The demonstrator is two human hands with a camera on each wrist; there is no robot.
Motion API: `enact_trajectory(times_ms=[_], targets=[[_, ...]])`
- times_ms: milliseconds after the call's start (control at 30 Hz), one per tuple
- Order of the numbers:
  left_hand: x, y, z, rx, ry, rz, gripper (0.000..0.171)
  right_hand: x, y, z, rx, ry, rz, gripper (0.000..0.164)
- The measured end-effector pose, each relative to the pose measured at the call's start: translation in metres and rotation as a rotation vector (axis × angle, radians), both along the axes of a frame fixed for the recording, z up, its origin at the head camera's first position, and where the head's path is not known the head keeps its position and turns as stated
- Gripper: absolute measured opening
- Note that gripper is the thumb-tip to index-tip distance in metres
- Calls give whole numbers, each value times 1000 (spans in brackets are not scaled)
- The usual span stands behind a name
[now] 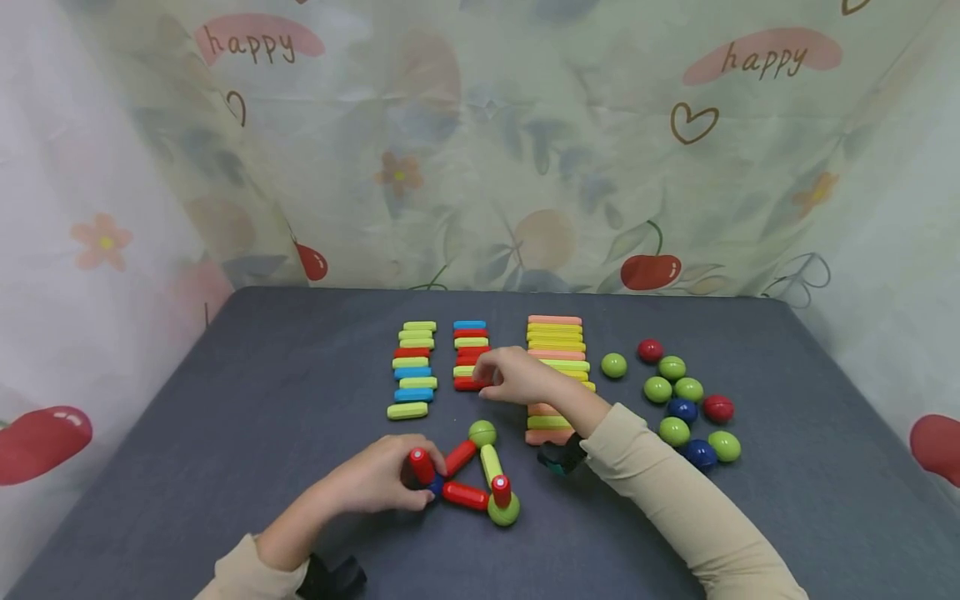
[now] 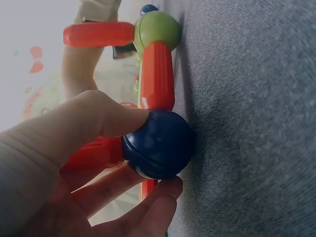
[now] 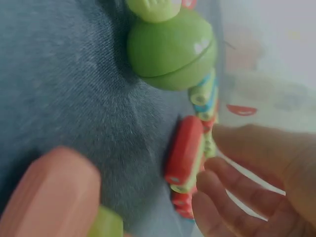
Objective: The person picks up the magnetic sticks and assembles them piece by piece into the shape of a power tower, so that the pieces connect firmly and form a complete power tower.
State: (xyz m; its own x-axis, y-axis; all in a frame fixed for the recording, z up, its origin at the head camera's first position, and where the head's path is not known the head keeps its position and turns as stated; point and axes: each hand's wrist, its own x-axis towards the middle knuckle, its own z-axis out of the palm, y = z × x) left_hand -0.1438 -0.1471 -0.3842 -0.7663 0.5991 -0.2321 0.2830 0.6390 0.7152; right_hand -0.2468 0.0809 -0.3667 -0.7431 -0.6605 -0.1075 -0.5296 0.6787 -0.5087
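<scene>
My left hand (image 1: 382,475) pinches the blue ball (image 2: 163,145) of a triangle of toy magnetic rods and balls lying on the table. Red rods (image 1: 466,496) run from that ball to two green balls, one at the far corner (image 1: 482,432) and one at the right (image 1: 503,509). A lime rod (image 1: 491,465) joins those two. From the blue ball and the right green ball, red rods (image 1: 422,465) stand upright. My right hand (image 1: 521,377) reaches over the middle rod row, fingers loosely bent beside its nearest red rod (image 3: 185,150).
A left row of lime, red and blue rods (image 1: 411,362) lies beyond my left hand. Under my right forearm runs a longer row of pink, yellow and lime rods (image 1: 555,331). Loose green, red and blue balls (image 1: 674,431) sit at the right. Patterned cloth (image 1: 480,167) hangs behind the table.
</scene>
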Motion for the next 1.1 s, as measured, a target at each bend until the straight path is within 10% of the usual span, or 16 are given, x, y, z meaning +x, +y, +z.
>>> enact_trajectory(times_ms=[567, 1100], targets=[[-3, -3, 0, 39, -11, -35, 26, 1, -23, -11, 221, 77, -124, 20], [-2, 0, -2, 39, -1, -16, 26, 43, 30, 3, -317, -74, 27, 26]])
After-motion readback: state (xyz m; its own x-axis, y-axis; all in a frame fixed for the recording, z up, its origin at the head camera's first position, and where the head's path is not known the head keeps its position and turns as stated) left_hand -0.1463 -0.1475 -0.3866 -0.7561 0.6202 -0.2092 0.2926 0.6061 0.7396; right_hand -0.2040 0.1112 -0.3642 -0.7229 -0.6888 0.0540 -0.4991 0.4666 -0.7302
